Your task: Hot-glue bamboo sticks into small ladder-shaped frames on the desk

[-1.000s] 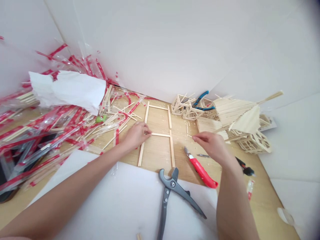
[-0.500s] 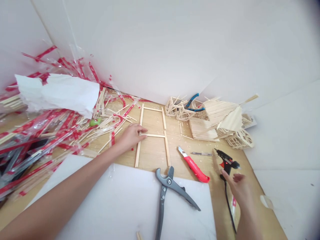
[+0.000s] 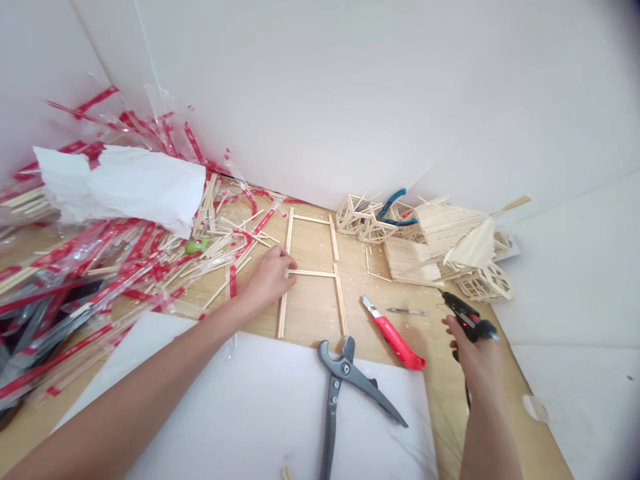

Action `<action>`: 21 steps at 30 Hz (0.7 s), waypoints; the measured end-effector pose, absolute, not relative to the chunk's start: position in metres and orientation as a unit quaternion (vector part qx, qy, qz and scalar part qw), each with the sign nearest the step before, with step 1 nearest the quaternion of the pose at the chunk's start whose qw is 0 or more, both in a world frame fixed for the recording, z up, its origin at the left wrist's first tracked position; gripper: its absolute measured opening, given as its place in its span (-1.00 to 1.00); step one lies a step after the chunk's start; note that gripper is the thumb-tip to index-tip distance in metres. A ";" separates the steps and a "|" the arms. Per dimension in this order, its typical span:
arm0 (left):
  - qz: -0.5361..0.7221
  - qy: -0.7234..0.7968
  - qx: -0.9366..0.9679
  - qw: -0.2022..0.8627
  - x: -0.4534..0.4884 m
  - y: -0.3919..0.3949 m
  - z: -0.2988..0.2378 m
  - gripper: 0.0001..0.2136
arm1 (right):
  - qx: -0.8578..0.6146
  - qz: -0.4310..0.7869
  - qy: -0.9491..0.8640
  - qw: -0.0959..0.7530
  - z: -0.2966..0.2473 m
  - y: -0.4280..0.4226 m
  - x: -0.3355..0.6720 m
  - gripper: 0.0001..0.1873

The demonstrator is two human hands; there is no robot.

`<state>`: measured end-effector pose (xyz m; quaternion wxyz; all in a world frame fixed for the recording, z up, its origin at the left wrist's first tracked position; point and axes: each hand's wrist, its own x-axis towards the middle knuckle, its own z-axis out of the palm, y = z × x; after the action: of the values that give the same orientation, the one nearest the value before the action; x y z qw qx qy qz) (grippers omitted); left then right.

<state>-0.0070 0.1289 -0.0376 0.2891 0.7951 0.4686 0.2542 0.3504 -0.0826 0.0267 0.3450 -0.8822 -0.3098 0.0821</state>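
A ladder-like frame of thin wooden sticks [image 3: 335,271] lies flat on the wooden table [image 3: 310,313]. My left hand [image 3: 267,279] rests on the frame's left rail, its fingertips pressing where the middle crosspiece meets that rail. My right hand [image 3: 476,357] is to the right of the frame, wrapped round the handle of a black glue gun [image 3: 465,313], whose nozzle points up and left towards the frame. The gun is lifted slightly off the table.
Grey snips [image 3: 345,387] lie open on a white sheet [image 3: 240,413] in front. A red utility knife [image 3: 395,337] lies right of the frame. Red-and-clear wrappers with loose sticks [image 3: 100,267] pile up at left. Stick models and blue pliers [image 3: 400,207] stand at back right.
My right hand left the frame's right side, swung down to the right, and closed on the glue gun, lifting it. My left hand has stayed on the frame.
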 end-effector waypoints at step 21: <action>0.245 0.488 0.783 0.299 -0.007 0.123 -0.028 -0.88 | -0.699 0.415 -0.530 0.244 0.013 0.042 0.179 -0.50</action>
<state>-0.0066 0.1232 -0.0278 0.2988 0.7828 0.4876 0.2454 0.1794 0.0416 0.0127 0.2437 -0.6986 -0.5299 0.4145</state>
